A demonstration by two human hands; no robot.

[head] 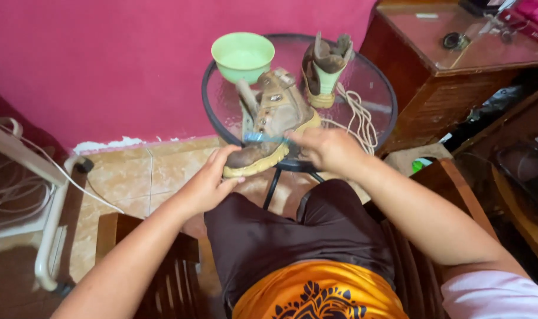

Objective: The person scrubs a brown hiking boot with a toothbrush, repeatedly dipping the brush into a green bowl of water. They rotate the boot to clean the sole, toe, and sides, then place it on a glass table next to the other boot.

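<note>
1. Hidden parts: the fingers of the right hand (328, 149) are tucked behind the near boot (270, 124) and a small blue tool (263, 137), so their tips cannot be seen. The blue tool is blurred; it may be a brush, but its kind cannot be confirmed.
2. Hidden parts: the near edge of the bench (375, 88) is covered by the boot and both hands. Its legs show only as dark bars below the toe.
3. Cut off: a wooden cabinet (423, 77) runs out of the picture at the upper right, and the small items on its top are too small to identify.
4. Near boot: a worn tan and brown work boot, unlaced, with a yellowish sole. It lies tilted at the near edge of the round glass bench, toe overhanging toward the person.
5. Left hand (208, 183): fingers curled under and around the toe, gripping the boot.
6. Right hand: closed on the blue tool, which is held against the top of the boot near the toe.
7. Second boot (325, 68): stands upright at the far right edge, with a loose pale lace (357, 121) trailing beside it.
8. Green bowl (243, 56): sits at the far left edge, just beside the near boot.
</note>
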